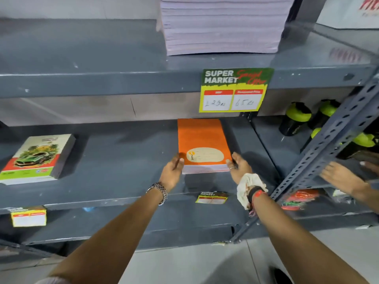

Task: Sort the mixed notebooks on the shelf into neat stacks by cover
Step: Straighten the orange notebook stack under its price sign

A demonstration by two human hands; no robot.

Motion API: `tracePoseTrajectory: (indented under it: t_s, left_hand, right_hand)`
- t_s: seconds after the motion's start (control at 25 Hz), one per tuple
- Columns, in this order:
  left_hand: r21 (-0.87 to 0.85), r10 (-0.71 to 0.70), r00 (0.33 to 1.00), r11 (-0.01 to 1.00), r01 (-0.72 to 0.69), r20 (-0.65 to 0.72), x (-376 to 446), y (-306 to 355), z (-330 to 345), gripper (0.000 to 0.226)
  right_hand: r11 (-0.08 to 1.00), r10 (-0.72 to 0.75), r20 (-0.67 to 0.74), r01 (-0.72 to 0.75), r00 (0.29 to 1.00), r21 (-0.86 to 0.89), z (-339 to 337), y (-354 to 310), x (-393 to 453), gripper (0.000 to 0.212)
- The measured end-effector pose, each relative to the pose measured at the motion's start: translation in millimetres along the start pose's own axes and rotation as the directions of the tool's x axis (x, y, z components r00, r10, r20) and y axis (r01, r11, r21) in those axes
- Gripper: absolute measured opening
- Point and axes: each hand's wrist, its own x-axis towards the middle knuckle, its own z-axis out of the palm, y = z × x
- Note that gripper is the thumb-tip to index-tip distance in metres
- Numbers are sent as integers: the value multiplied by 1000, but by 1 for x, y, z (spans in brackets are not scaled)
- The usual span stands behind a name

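A stack of orange-cover notebooks [200, 138] lies on the middle grey shelf [123, 152], its label end toward me. My left hand [171, 173] rests against the stack's near left corner and my right hand [239, 167] against its near right corner, fingers on the edges. At the left of the same shelf sits a stack of notebooks with a green car cover [37, 158]. On the upper shelf stands a tall stack of notebooks [221, 25] showing only its white page edges.
A green and yellow price tag [235, 90] hangs from the upper shelf edge. Black bottles with lime lids [297, 117] fill the bay to the right, behind a slanted slotted steel brace [328, 144]. Another person's hand [340, 175] reaches into that bay.
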Motion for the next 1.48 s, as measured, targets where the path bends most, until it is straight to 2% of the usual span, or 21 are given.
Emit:
tracePoseTrajectory:
  t_s: [0.12, 0.2, 0.36, 0.72, 0.8, 1.0, 1.16, 1.32, 1.48]
  left_hand:
    - [-78, -61, 997, 995, 57, -53, 4, -7, 14, 45]
    - [-139, -128, 989, 983, 118, -68, 6, -13, 20, 54]
    - [-206, -183, 981, 964, 167, -58, 7, -16, 20, 58]
    - [-247, -148, 989, 958, 144, 2, 2, -4, 16, 32]
    - [-238, -135, 991, 962, 133, 6, 2, -4, 15, 32]
    - [-185, -118, 993, 976, 117, 6, 5, -15, 15, 36]
    - [-204, -104, 994, 973, 109, 34, 5, -15, 14, 36]
    - [-190, -105, 994, 976, 110, 37, 3, -10, 12, 32]
    - [-221, -95, 994, 970, 103, 46, 1, -5, 9, 31]
  right_hand:
    - [998, -26, 0, 26, 1000, 60, -1, 7, 4, 47]
    - [997, -47, -17, 48, 999, 67, -2, 11, 7, 46]
    - [997, -78, -14, 78, 997, 11, -6, 16, 16, 42]
    - [995, -98, -43, 96, 994, -31, -8, 21, 25, 39]
    - [989, -118, -32, 114, 993, -99, -9, 22, 22, 41]
    - [910, -265, 78, 276, 961, -308, -11, 28, 19, 39]
    - [867, -290, 77, 296, 954, -400, -9, 28, 19, 36]
    - [878, -264, 65, 267, 962, -397, -8, 29, 19, 37]
    - [927, -219, 19, 214, 976, -309, -5, 33, 20, 36]
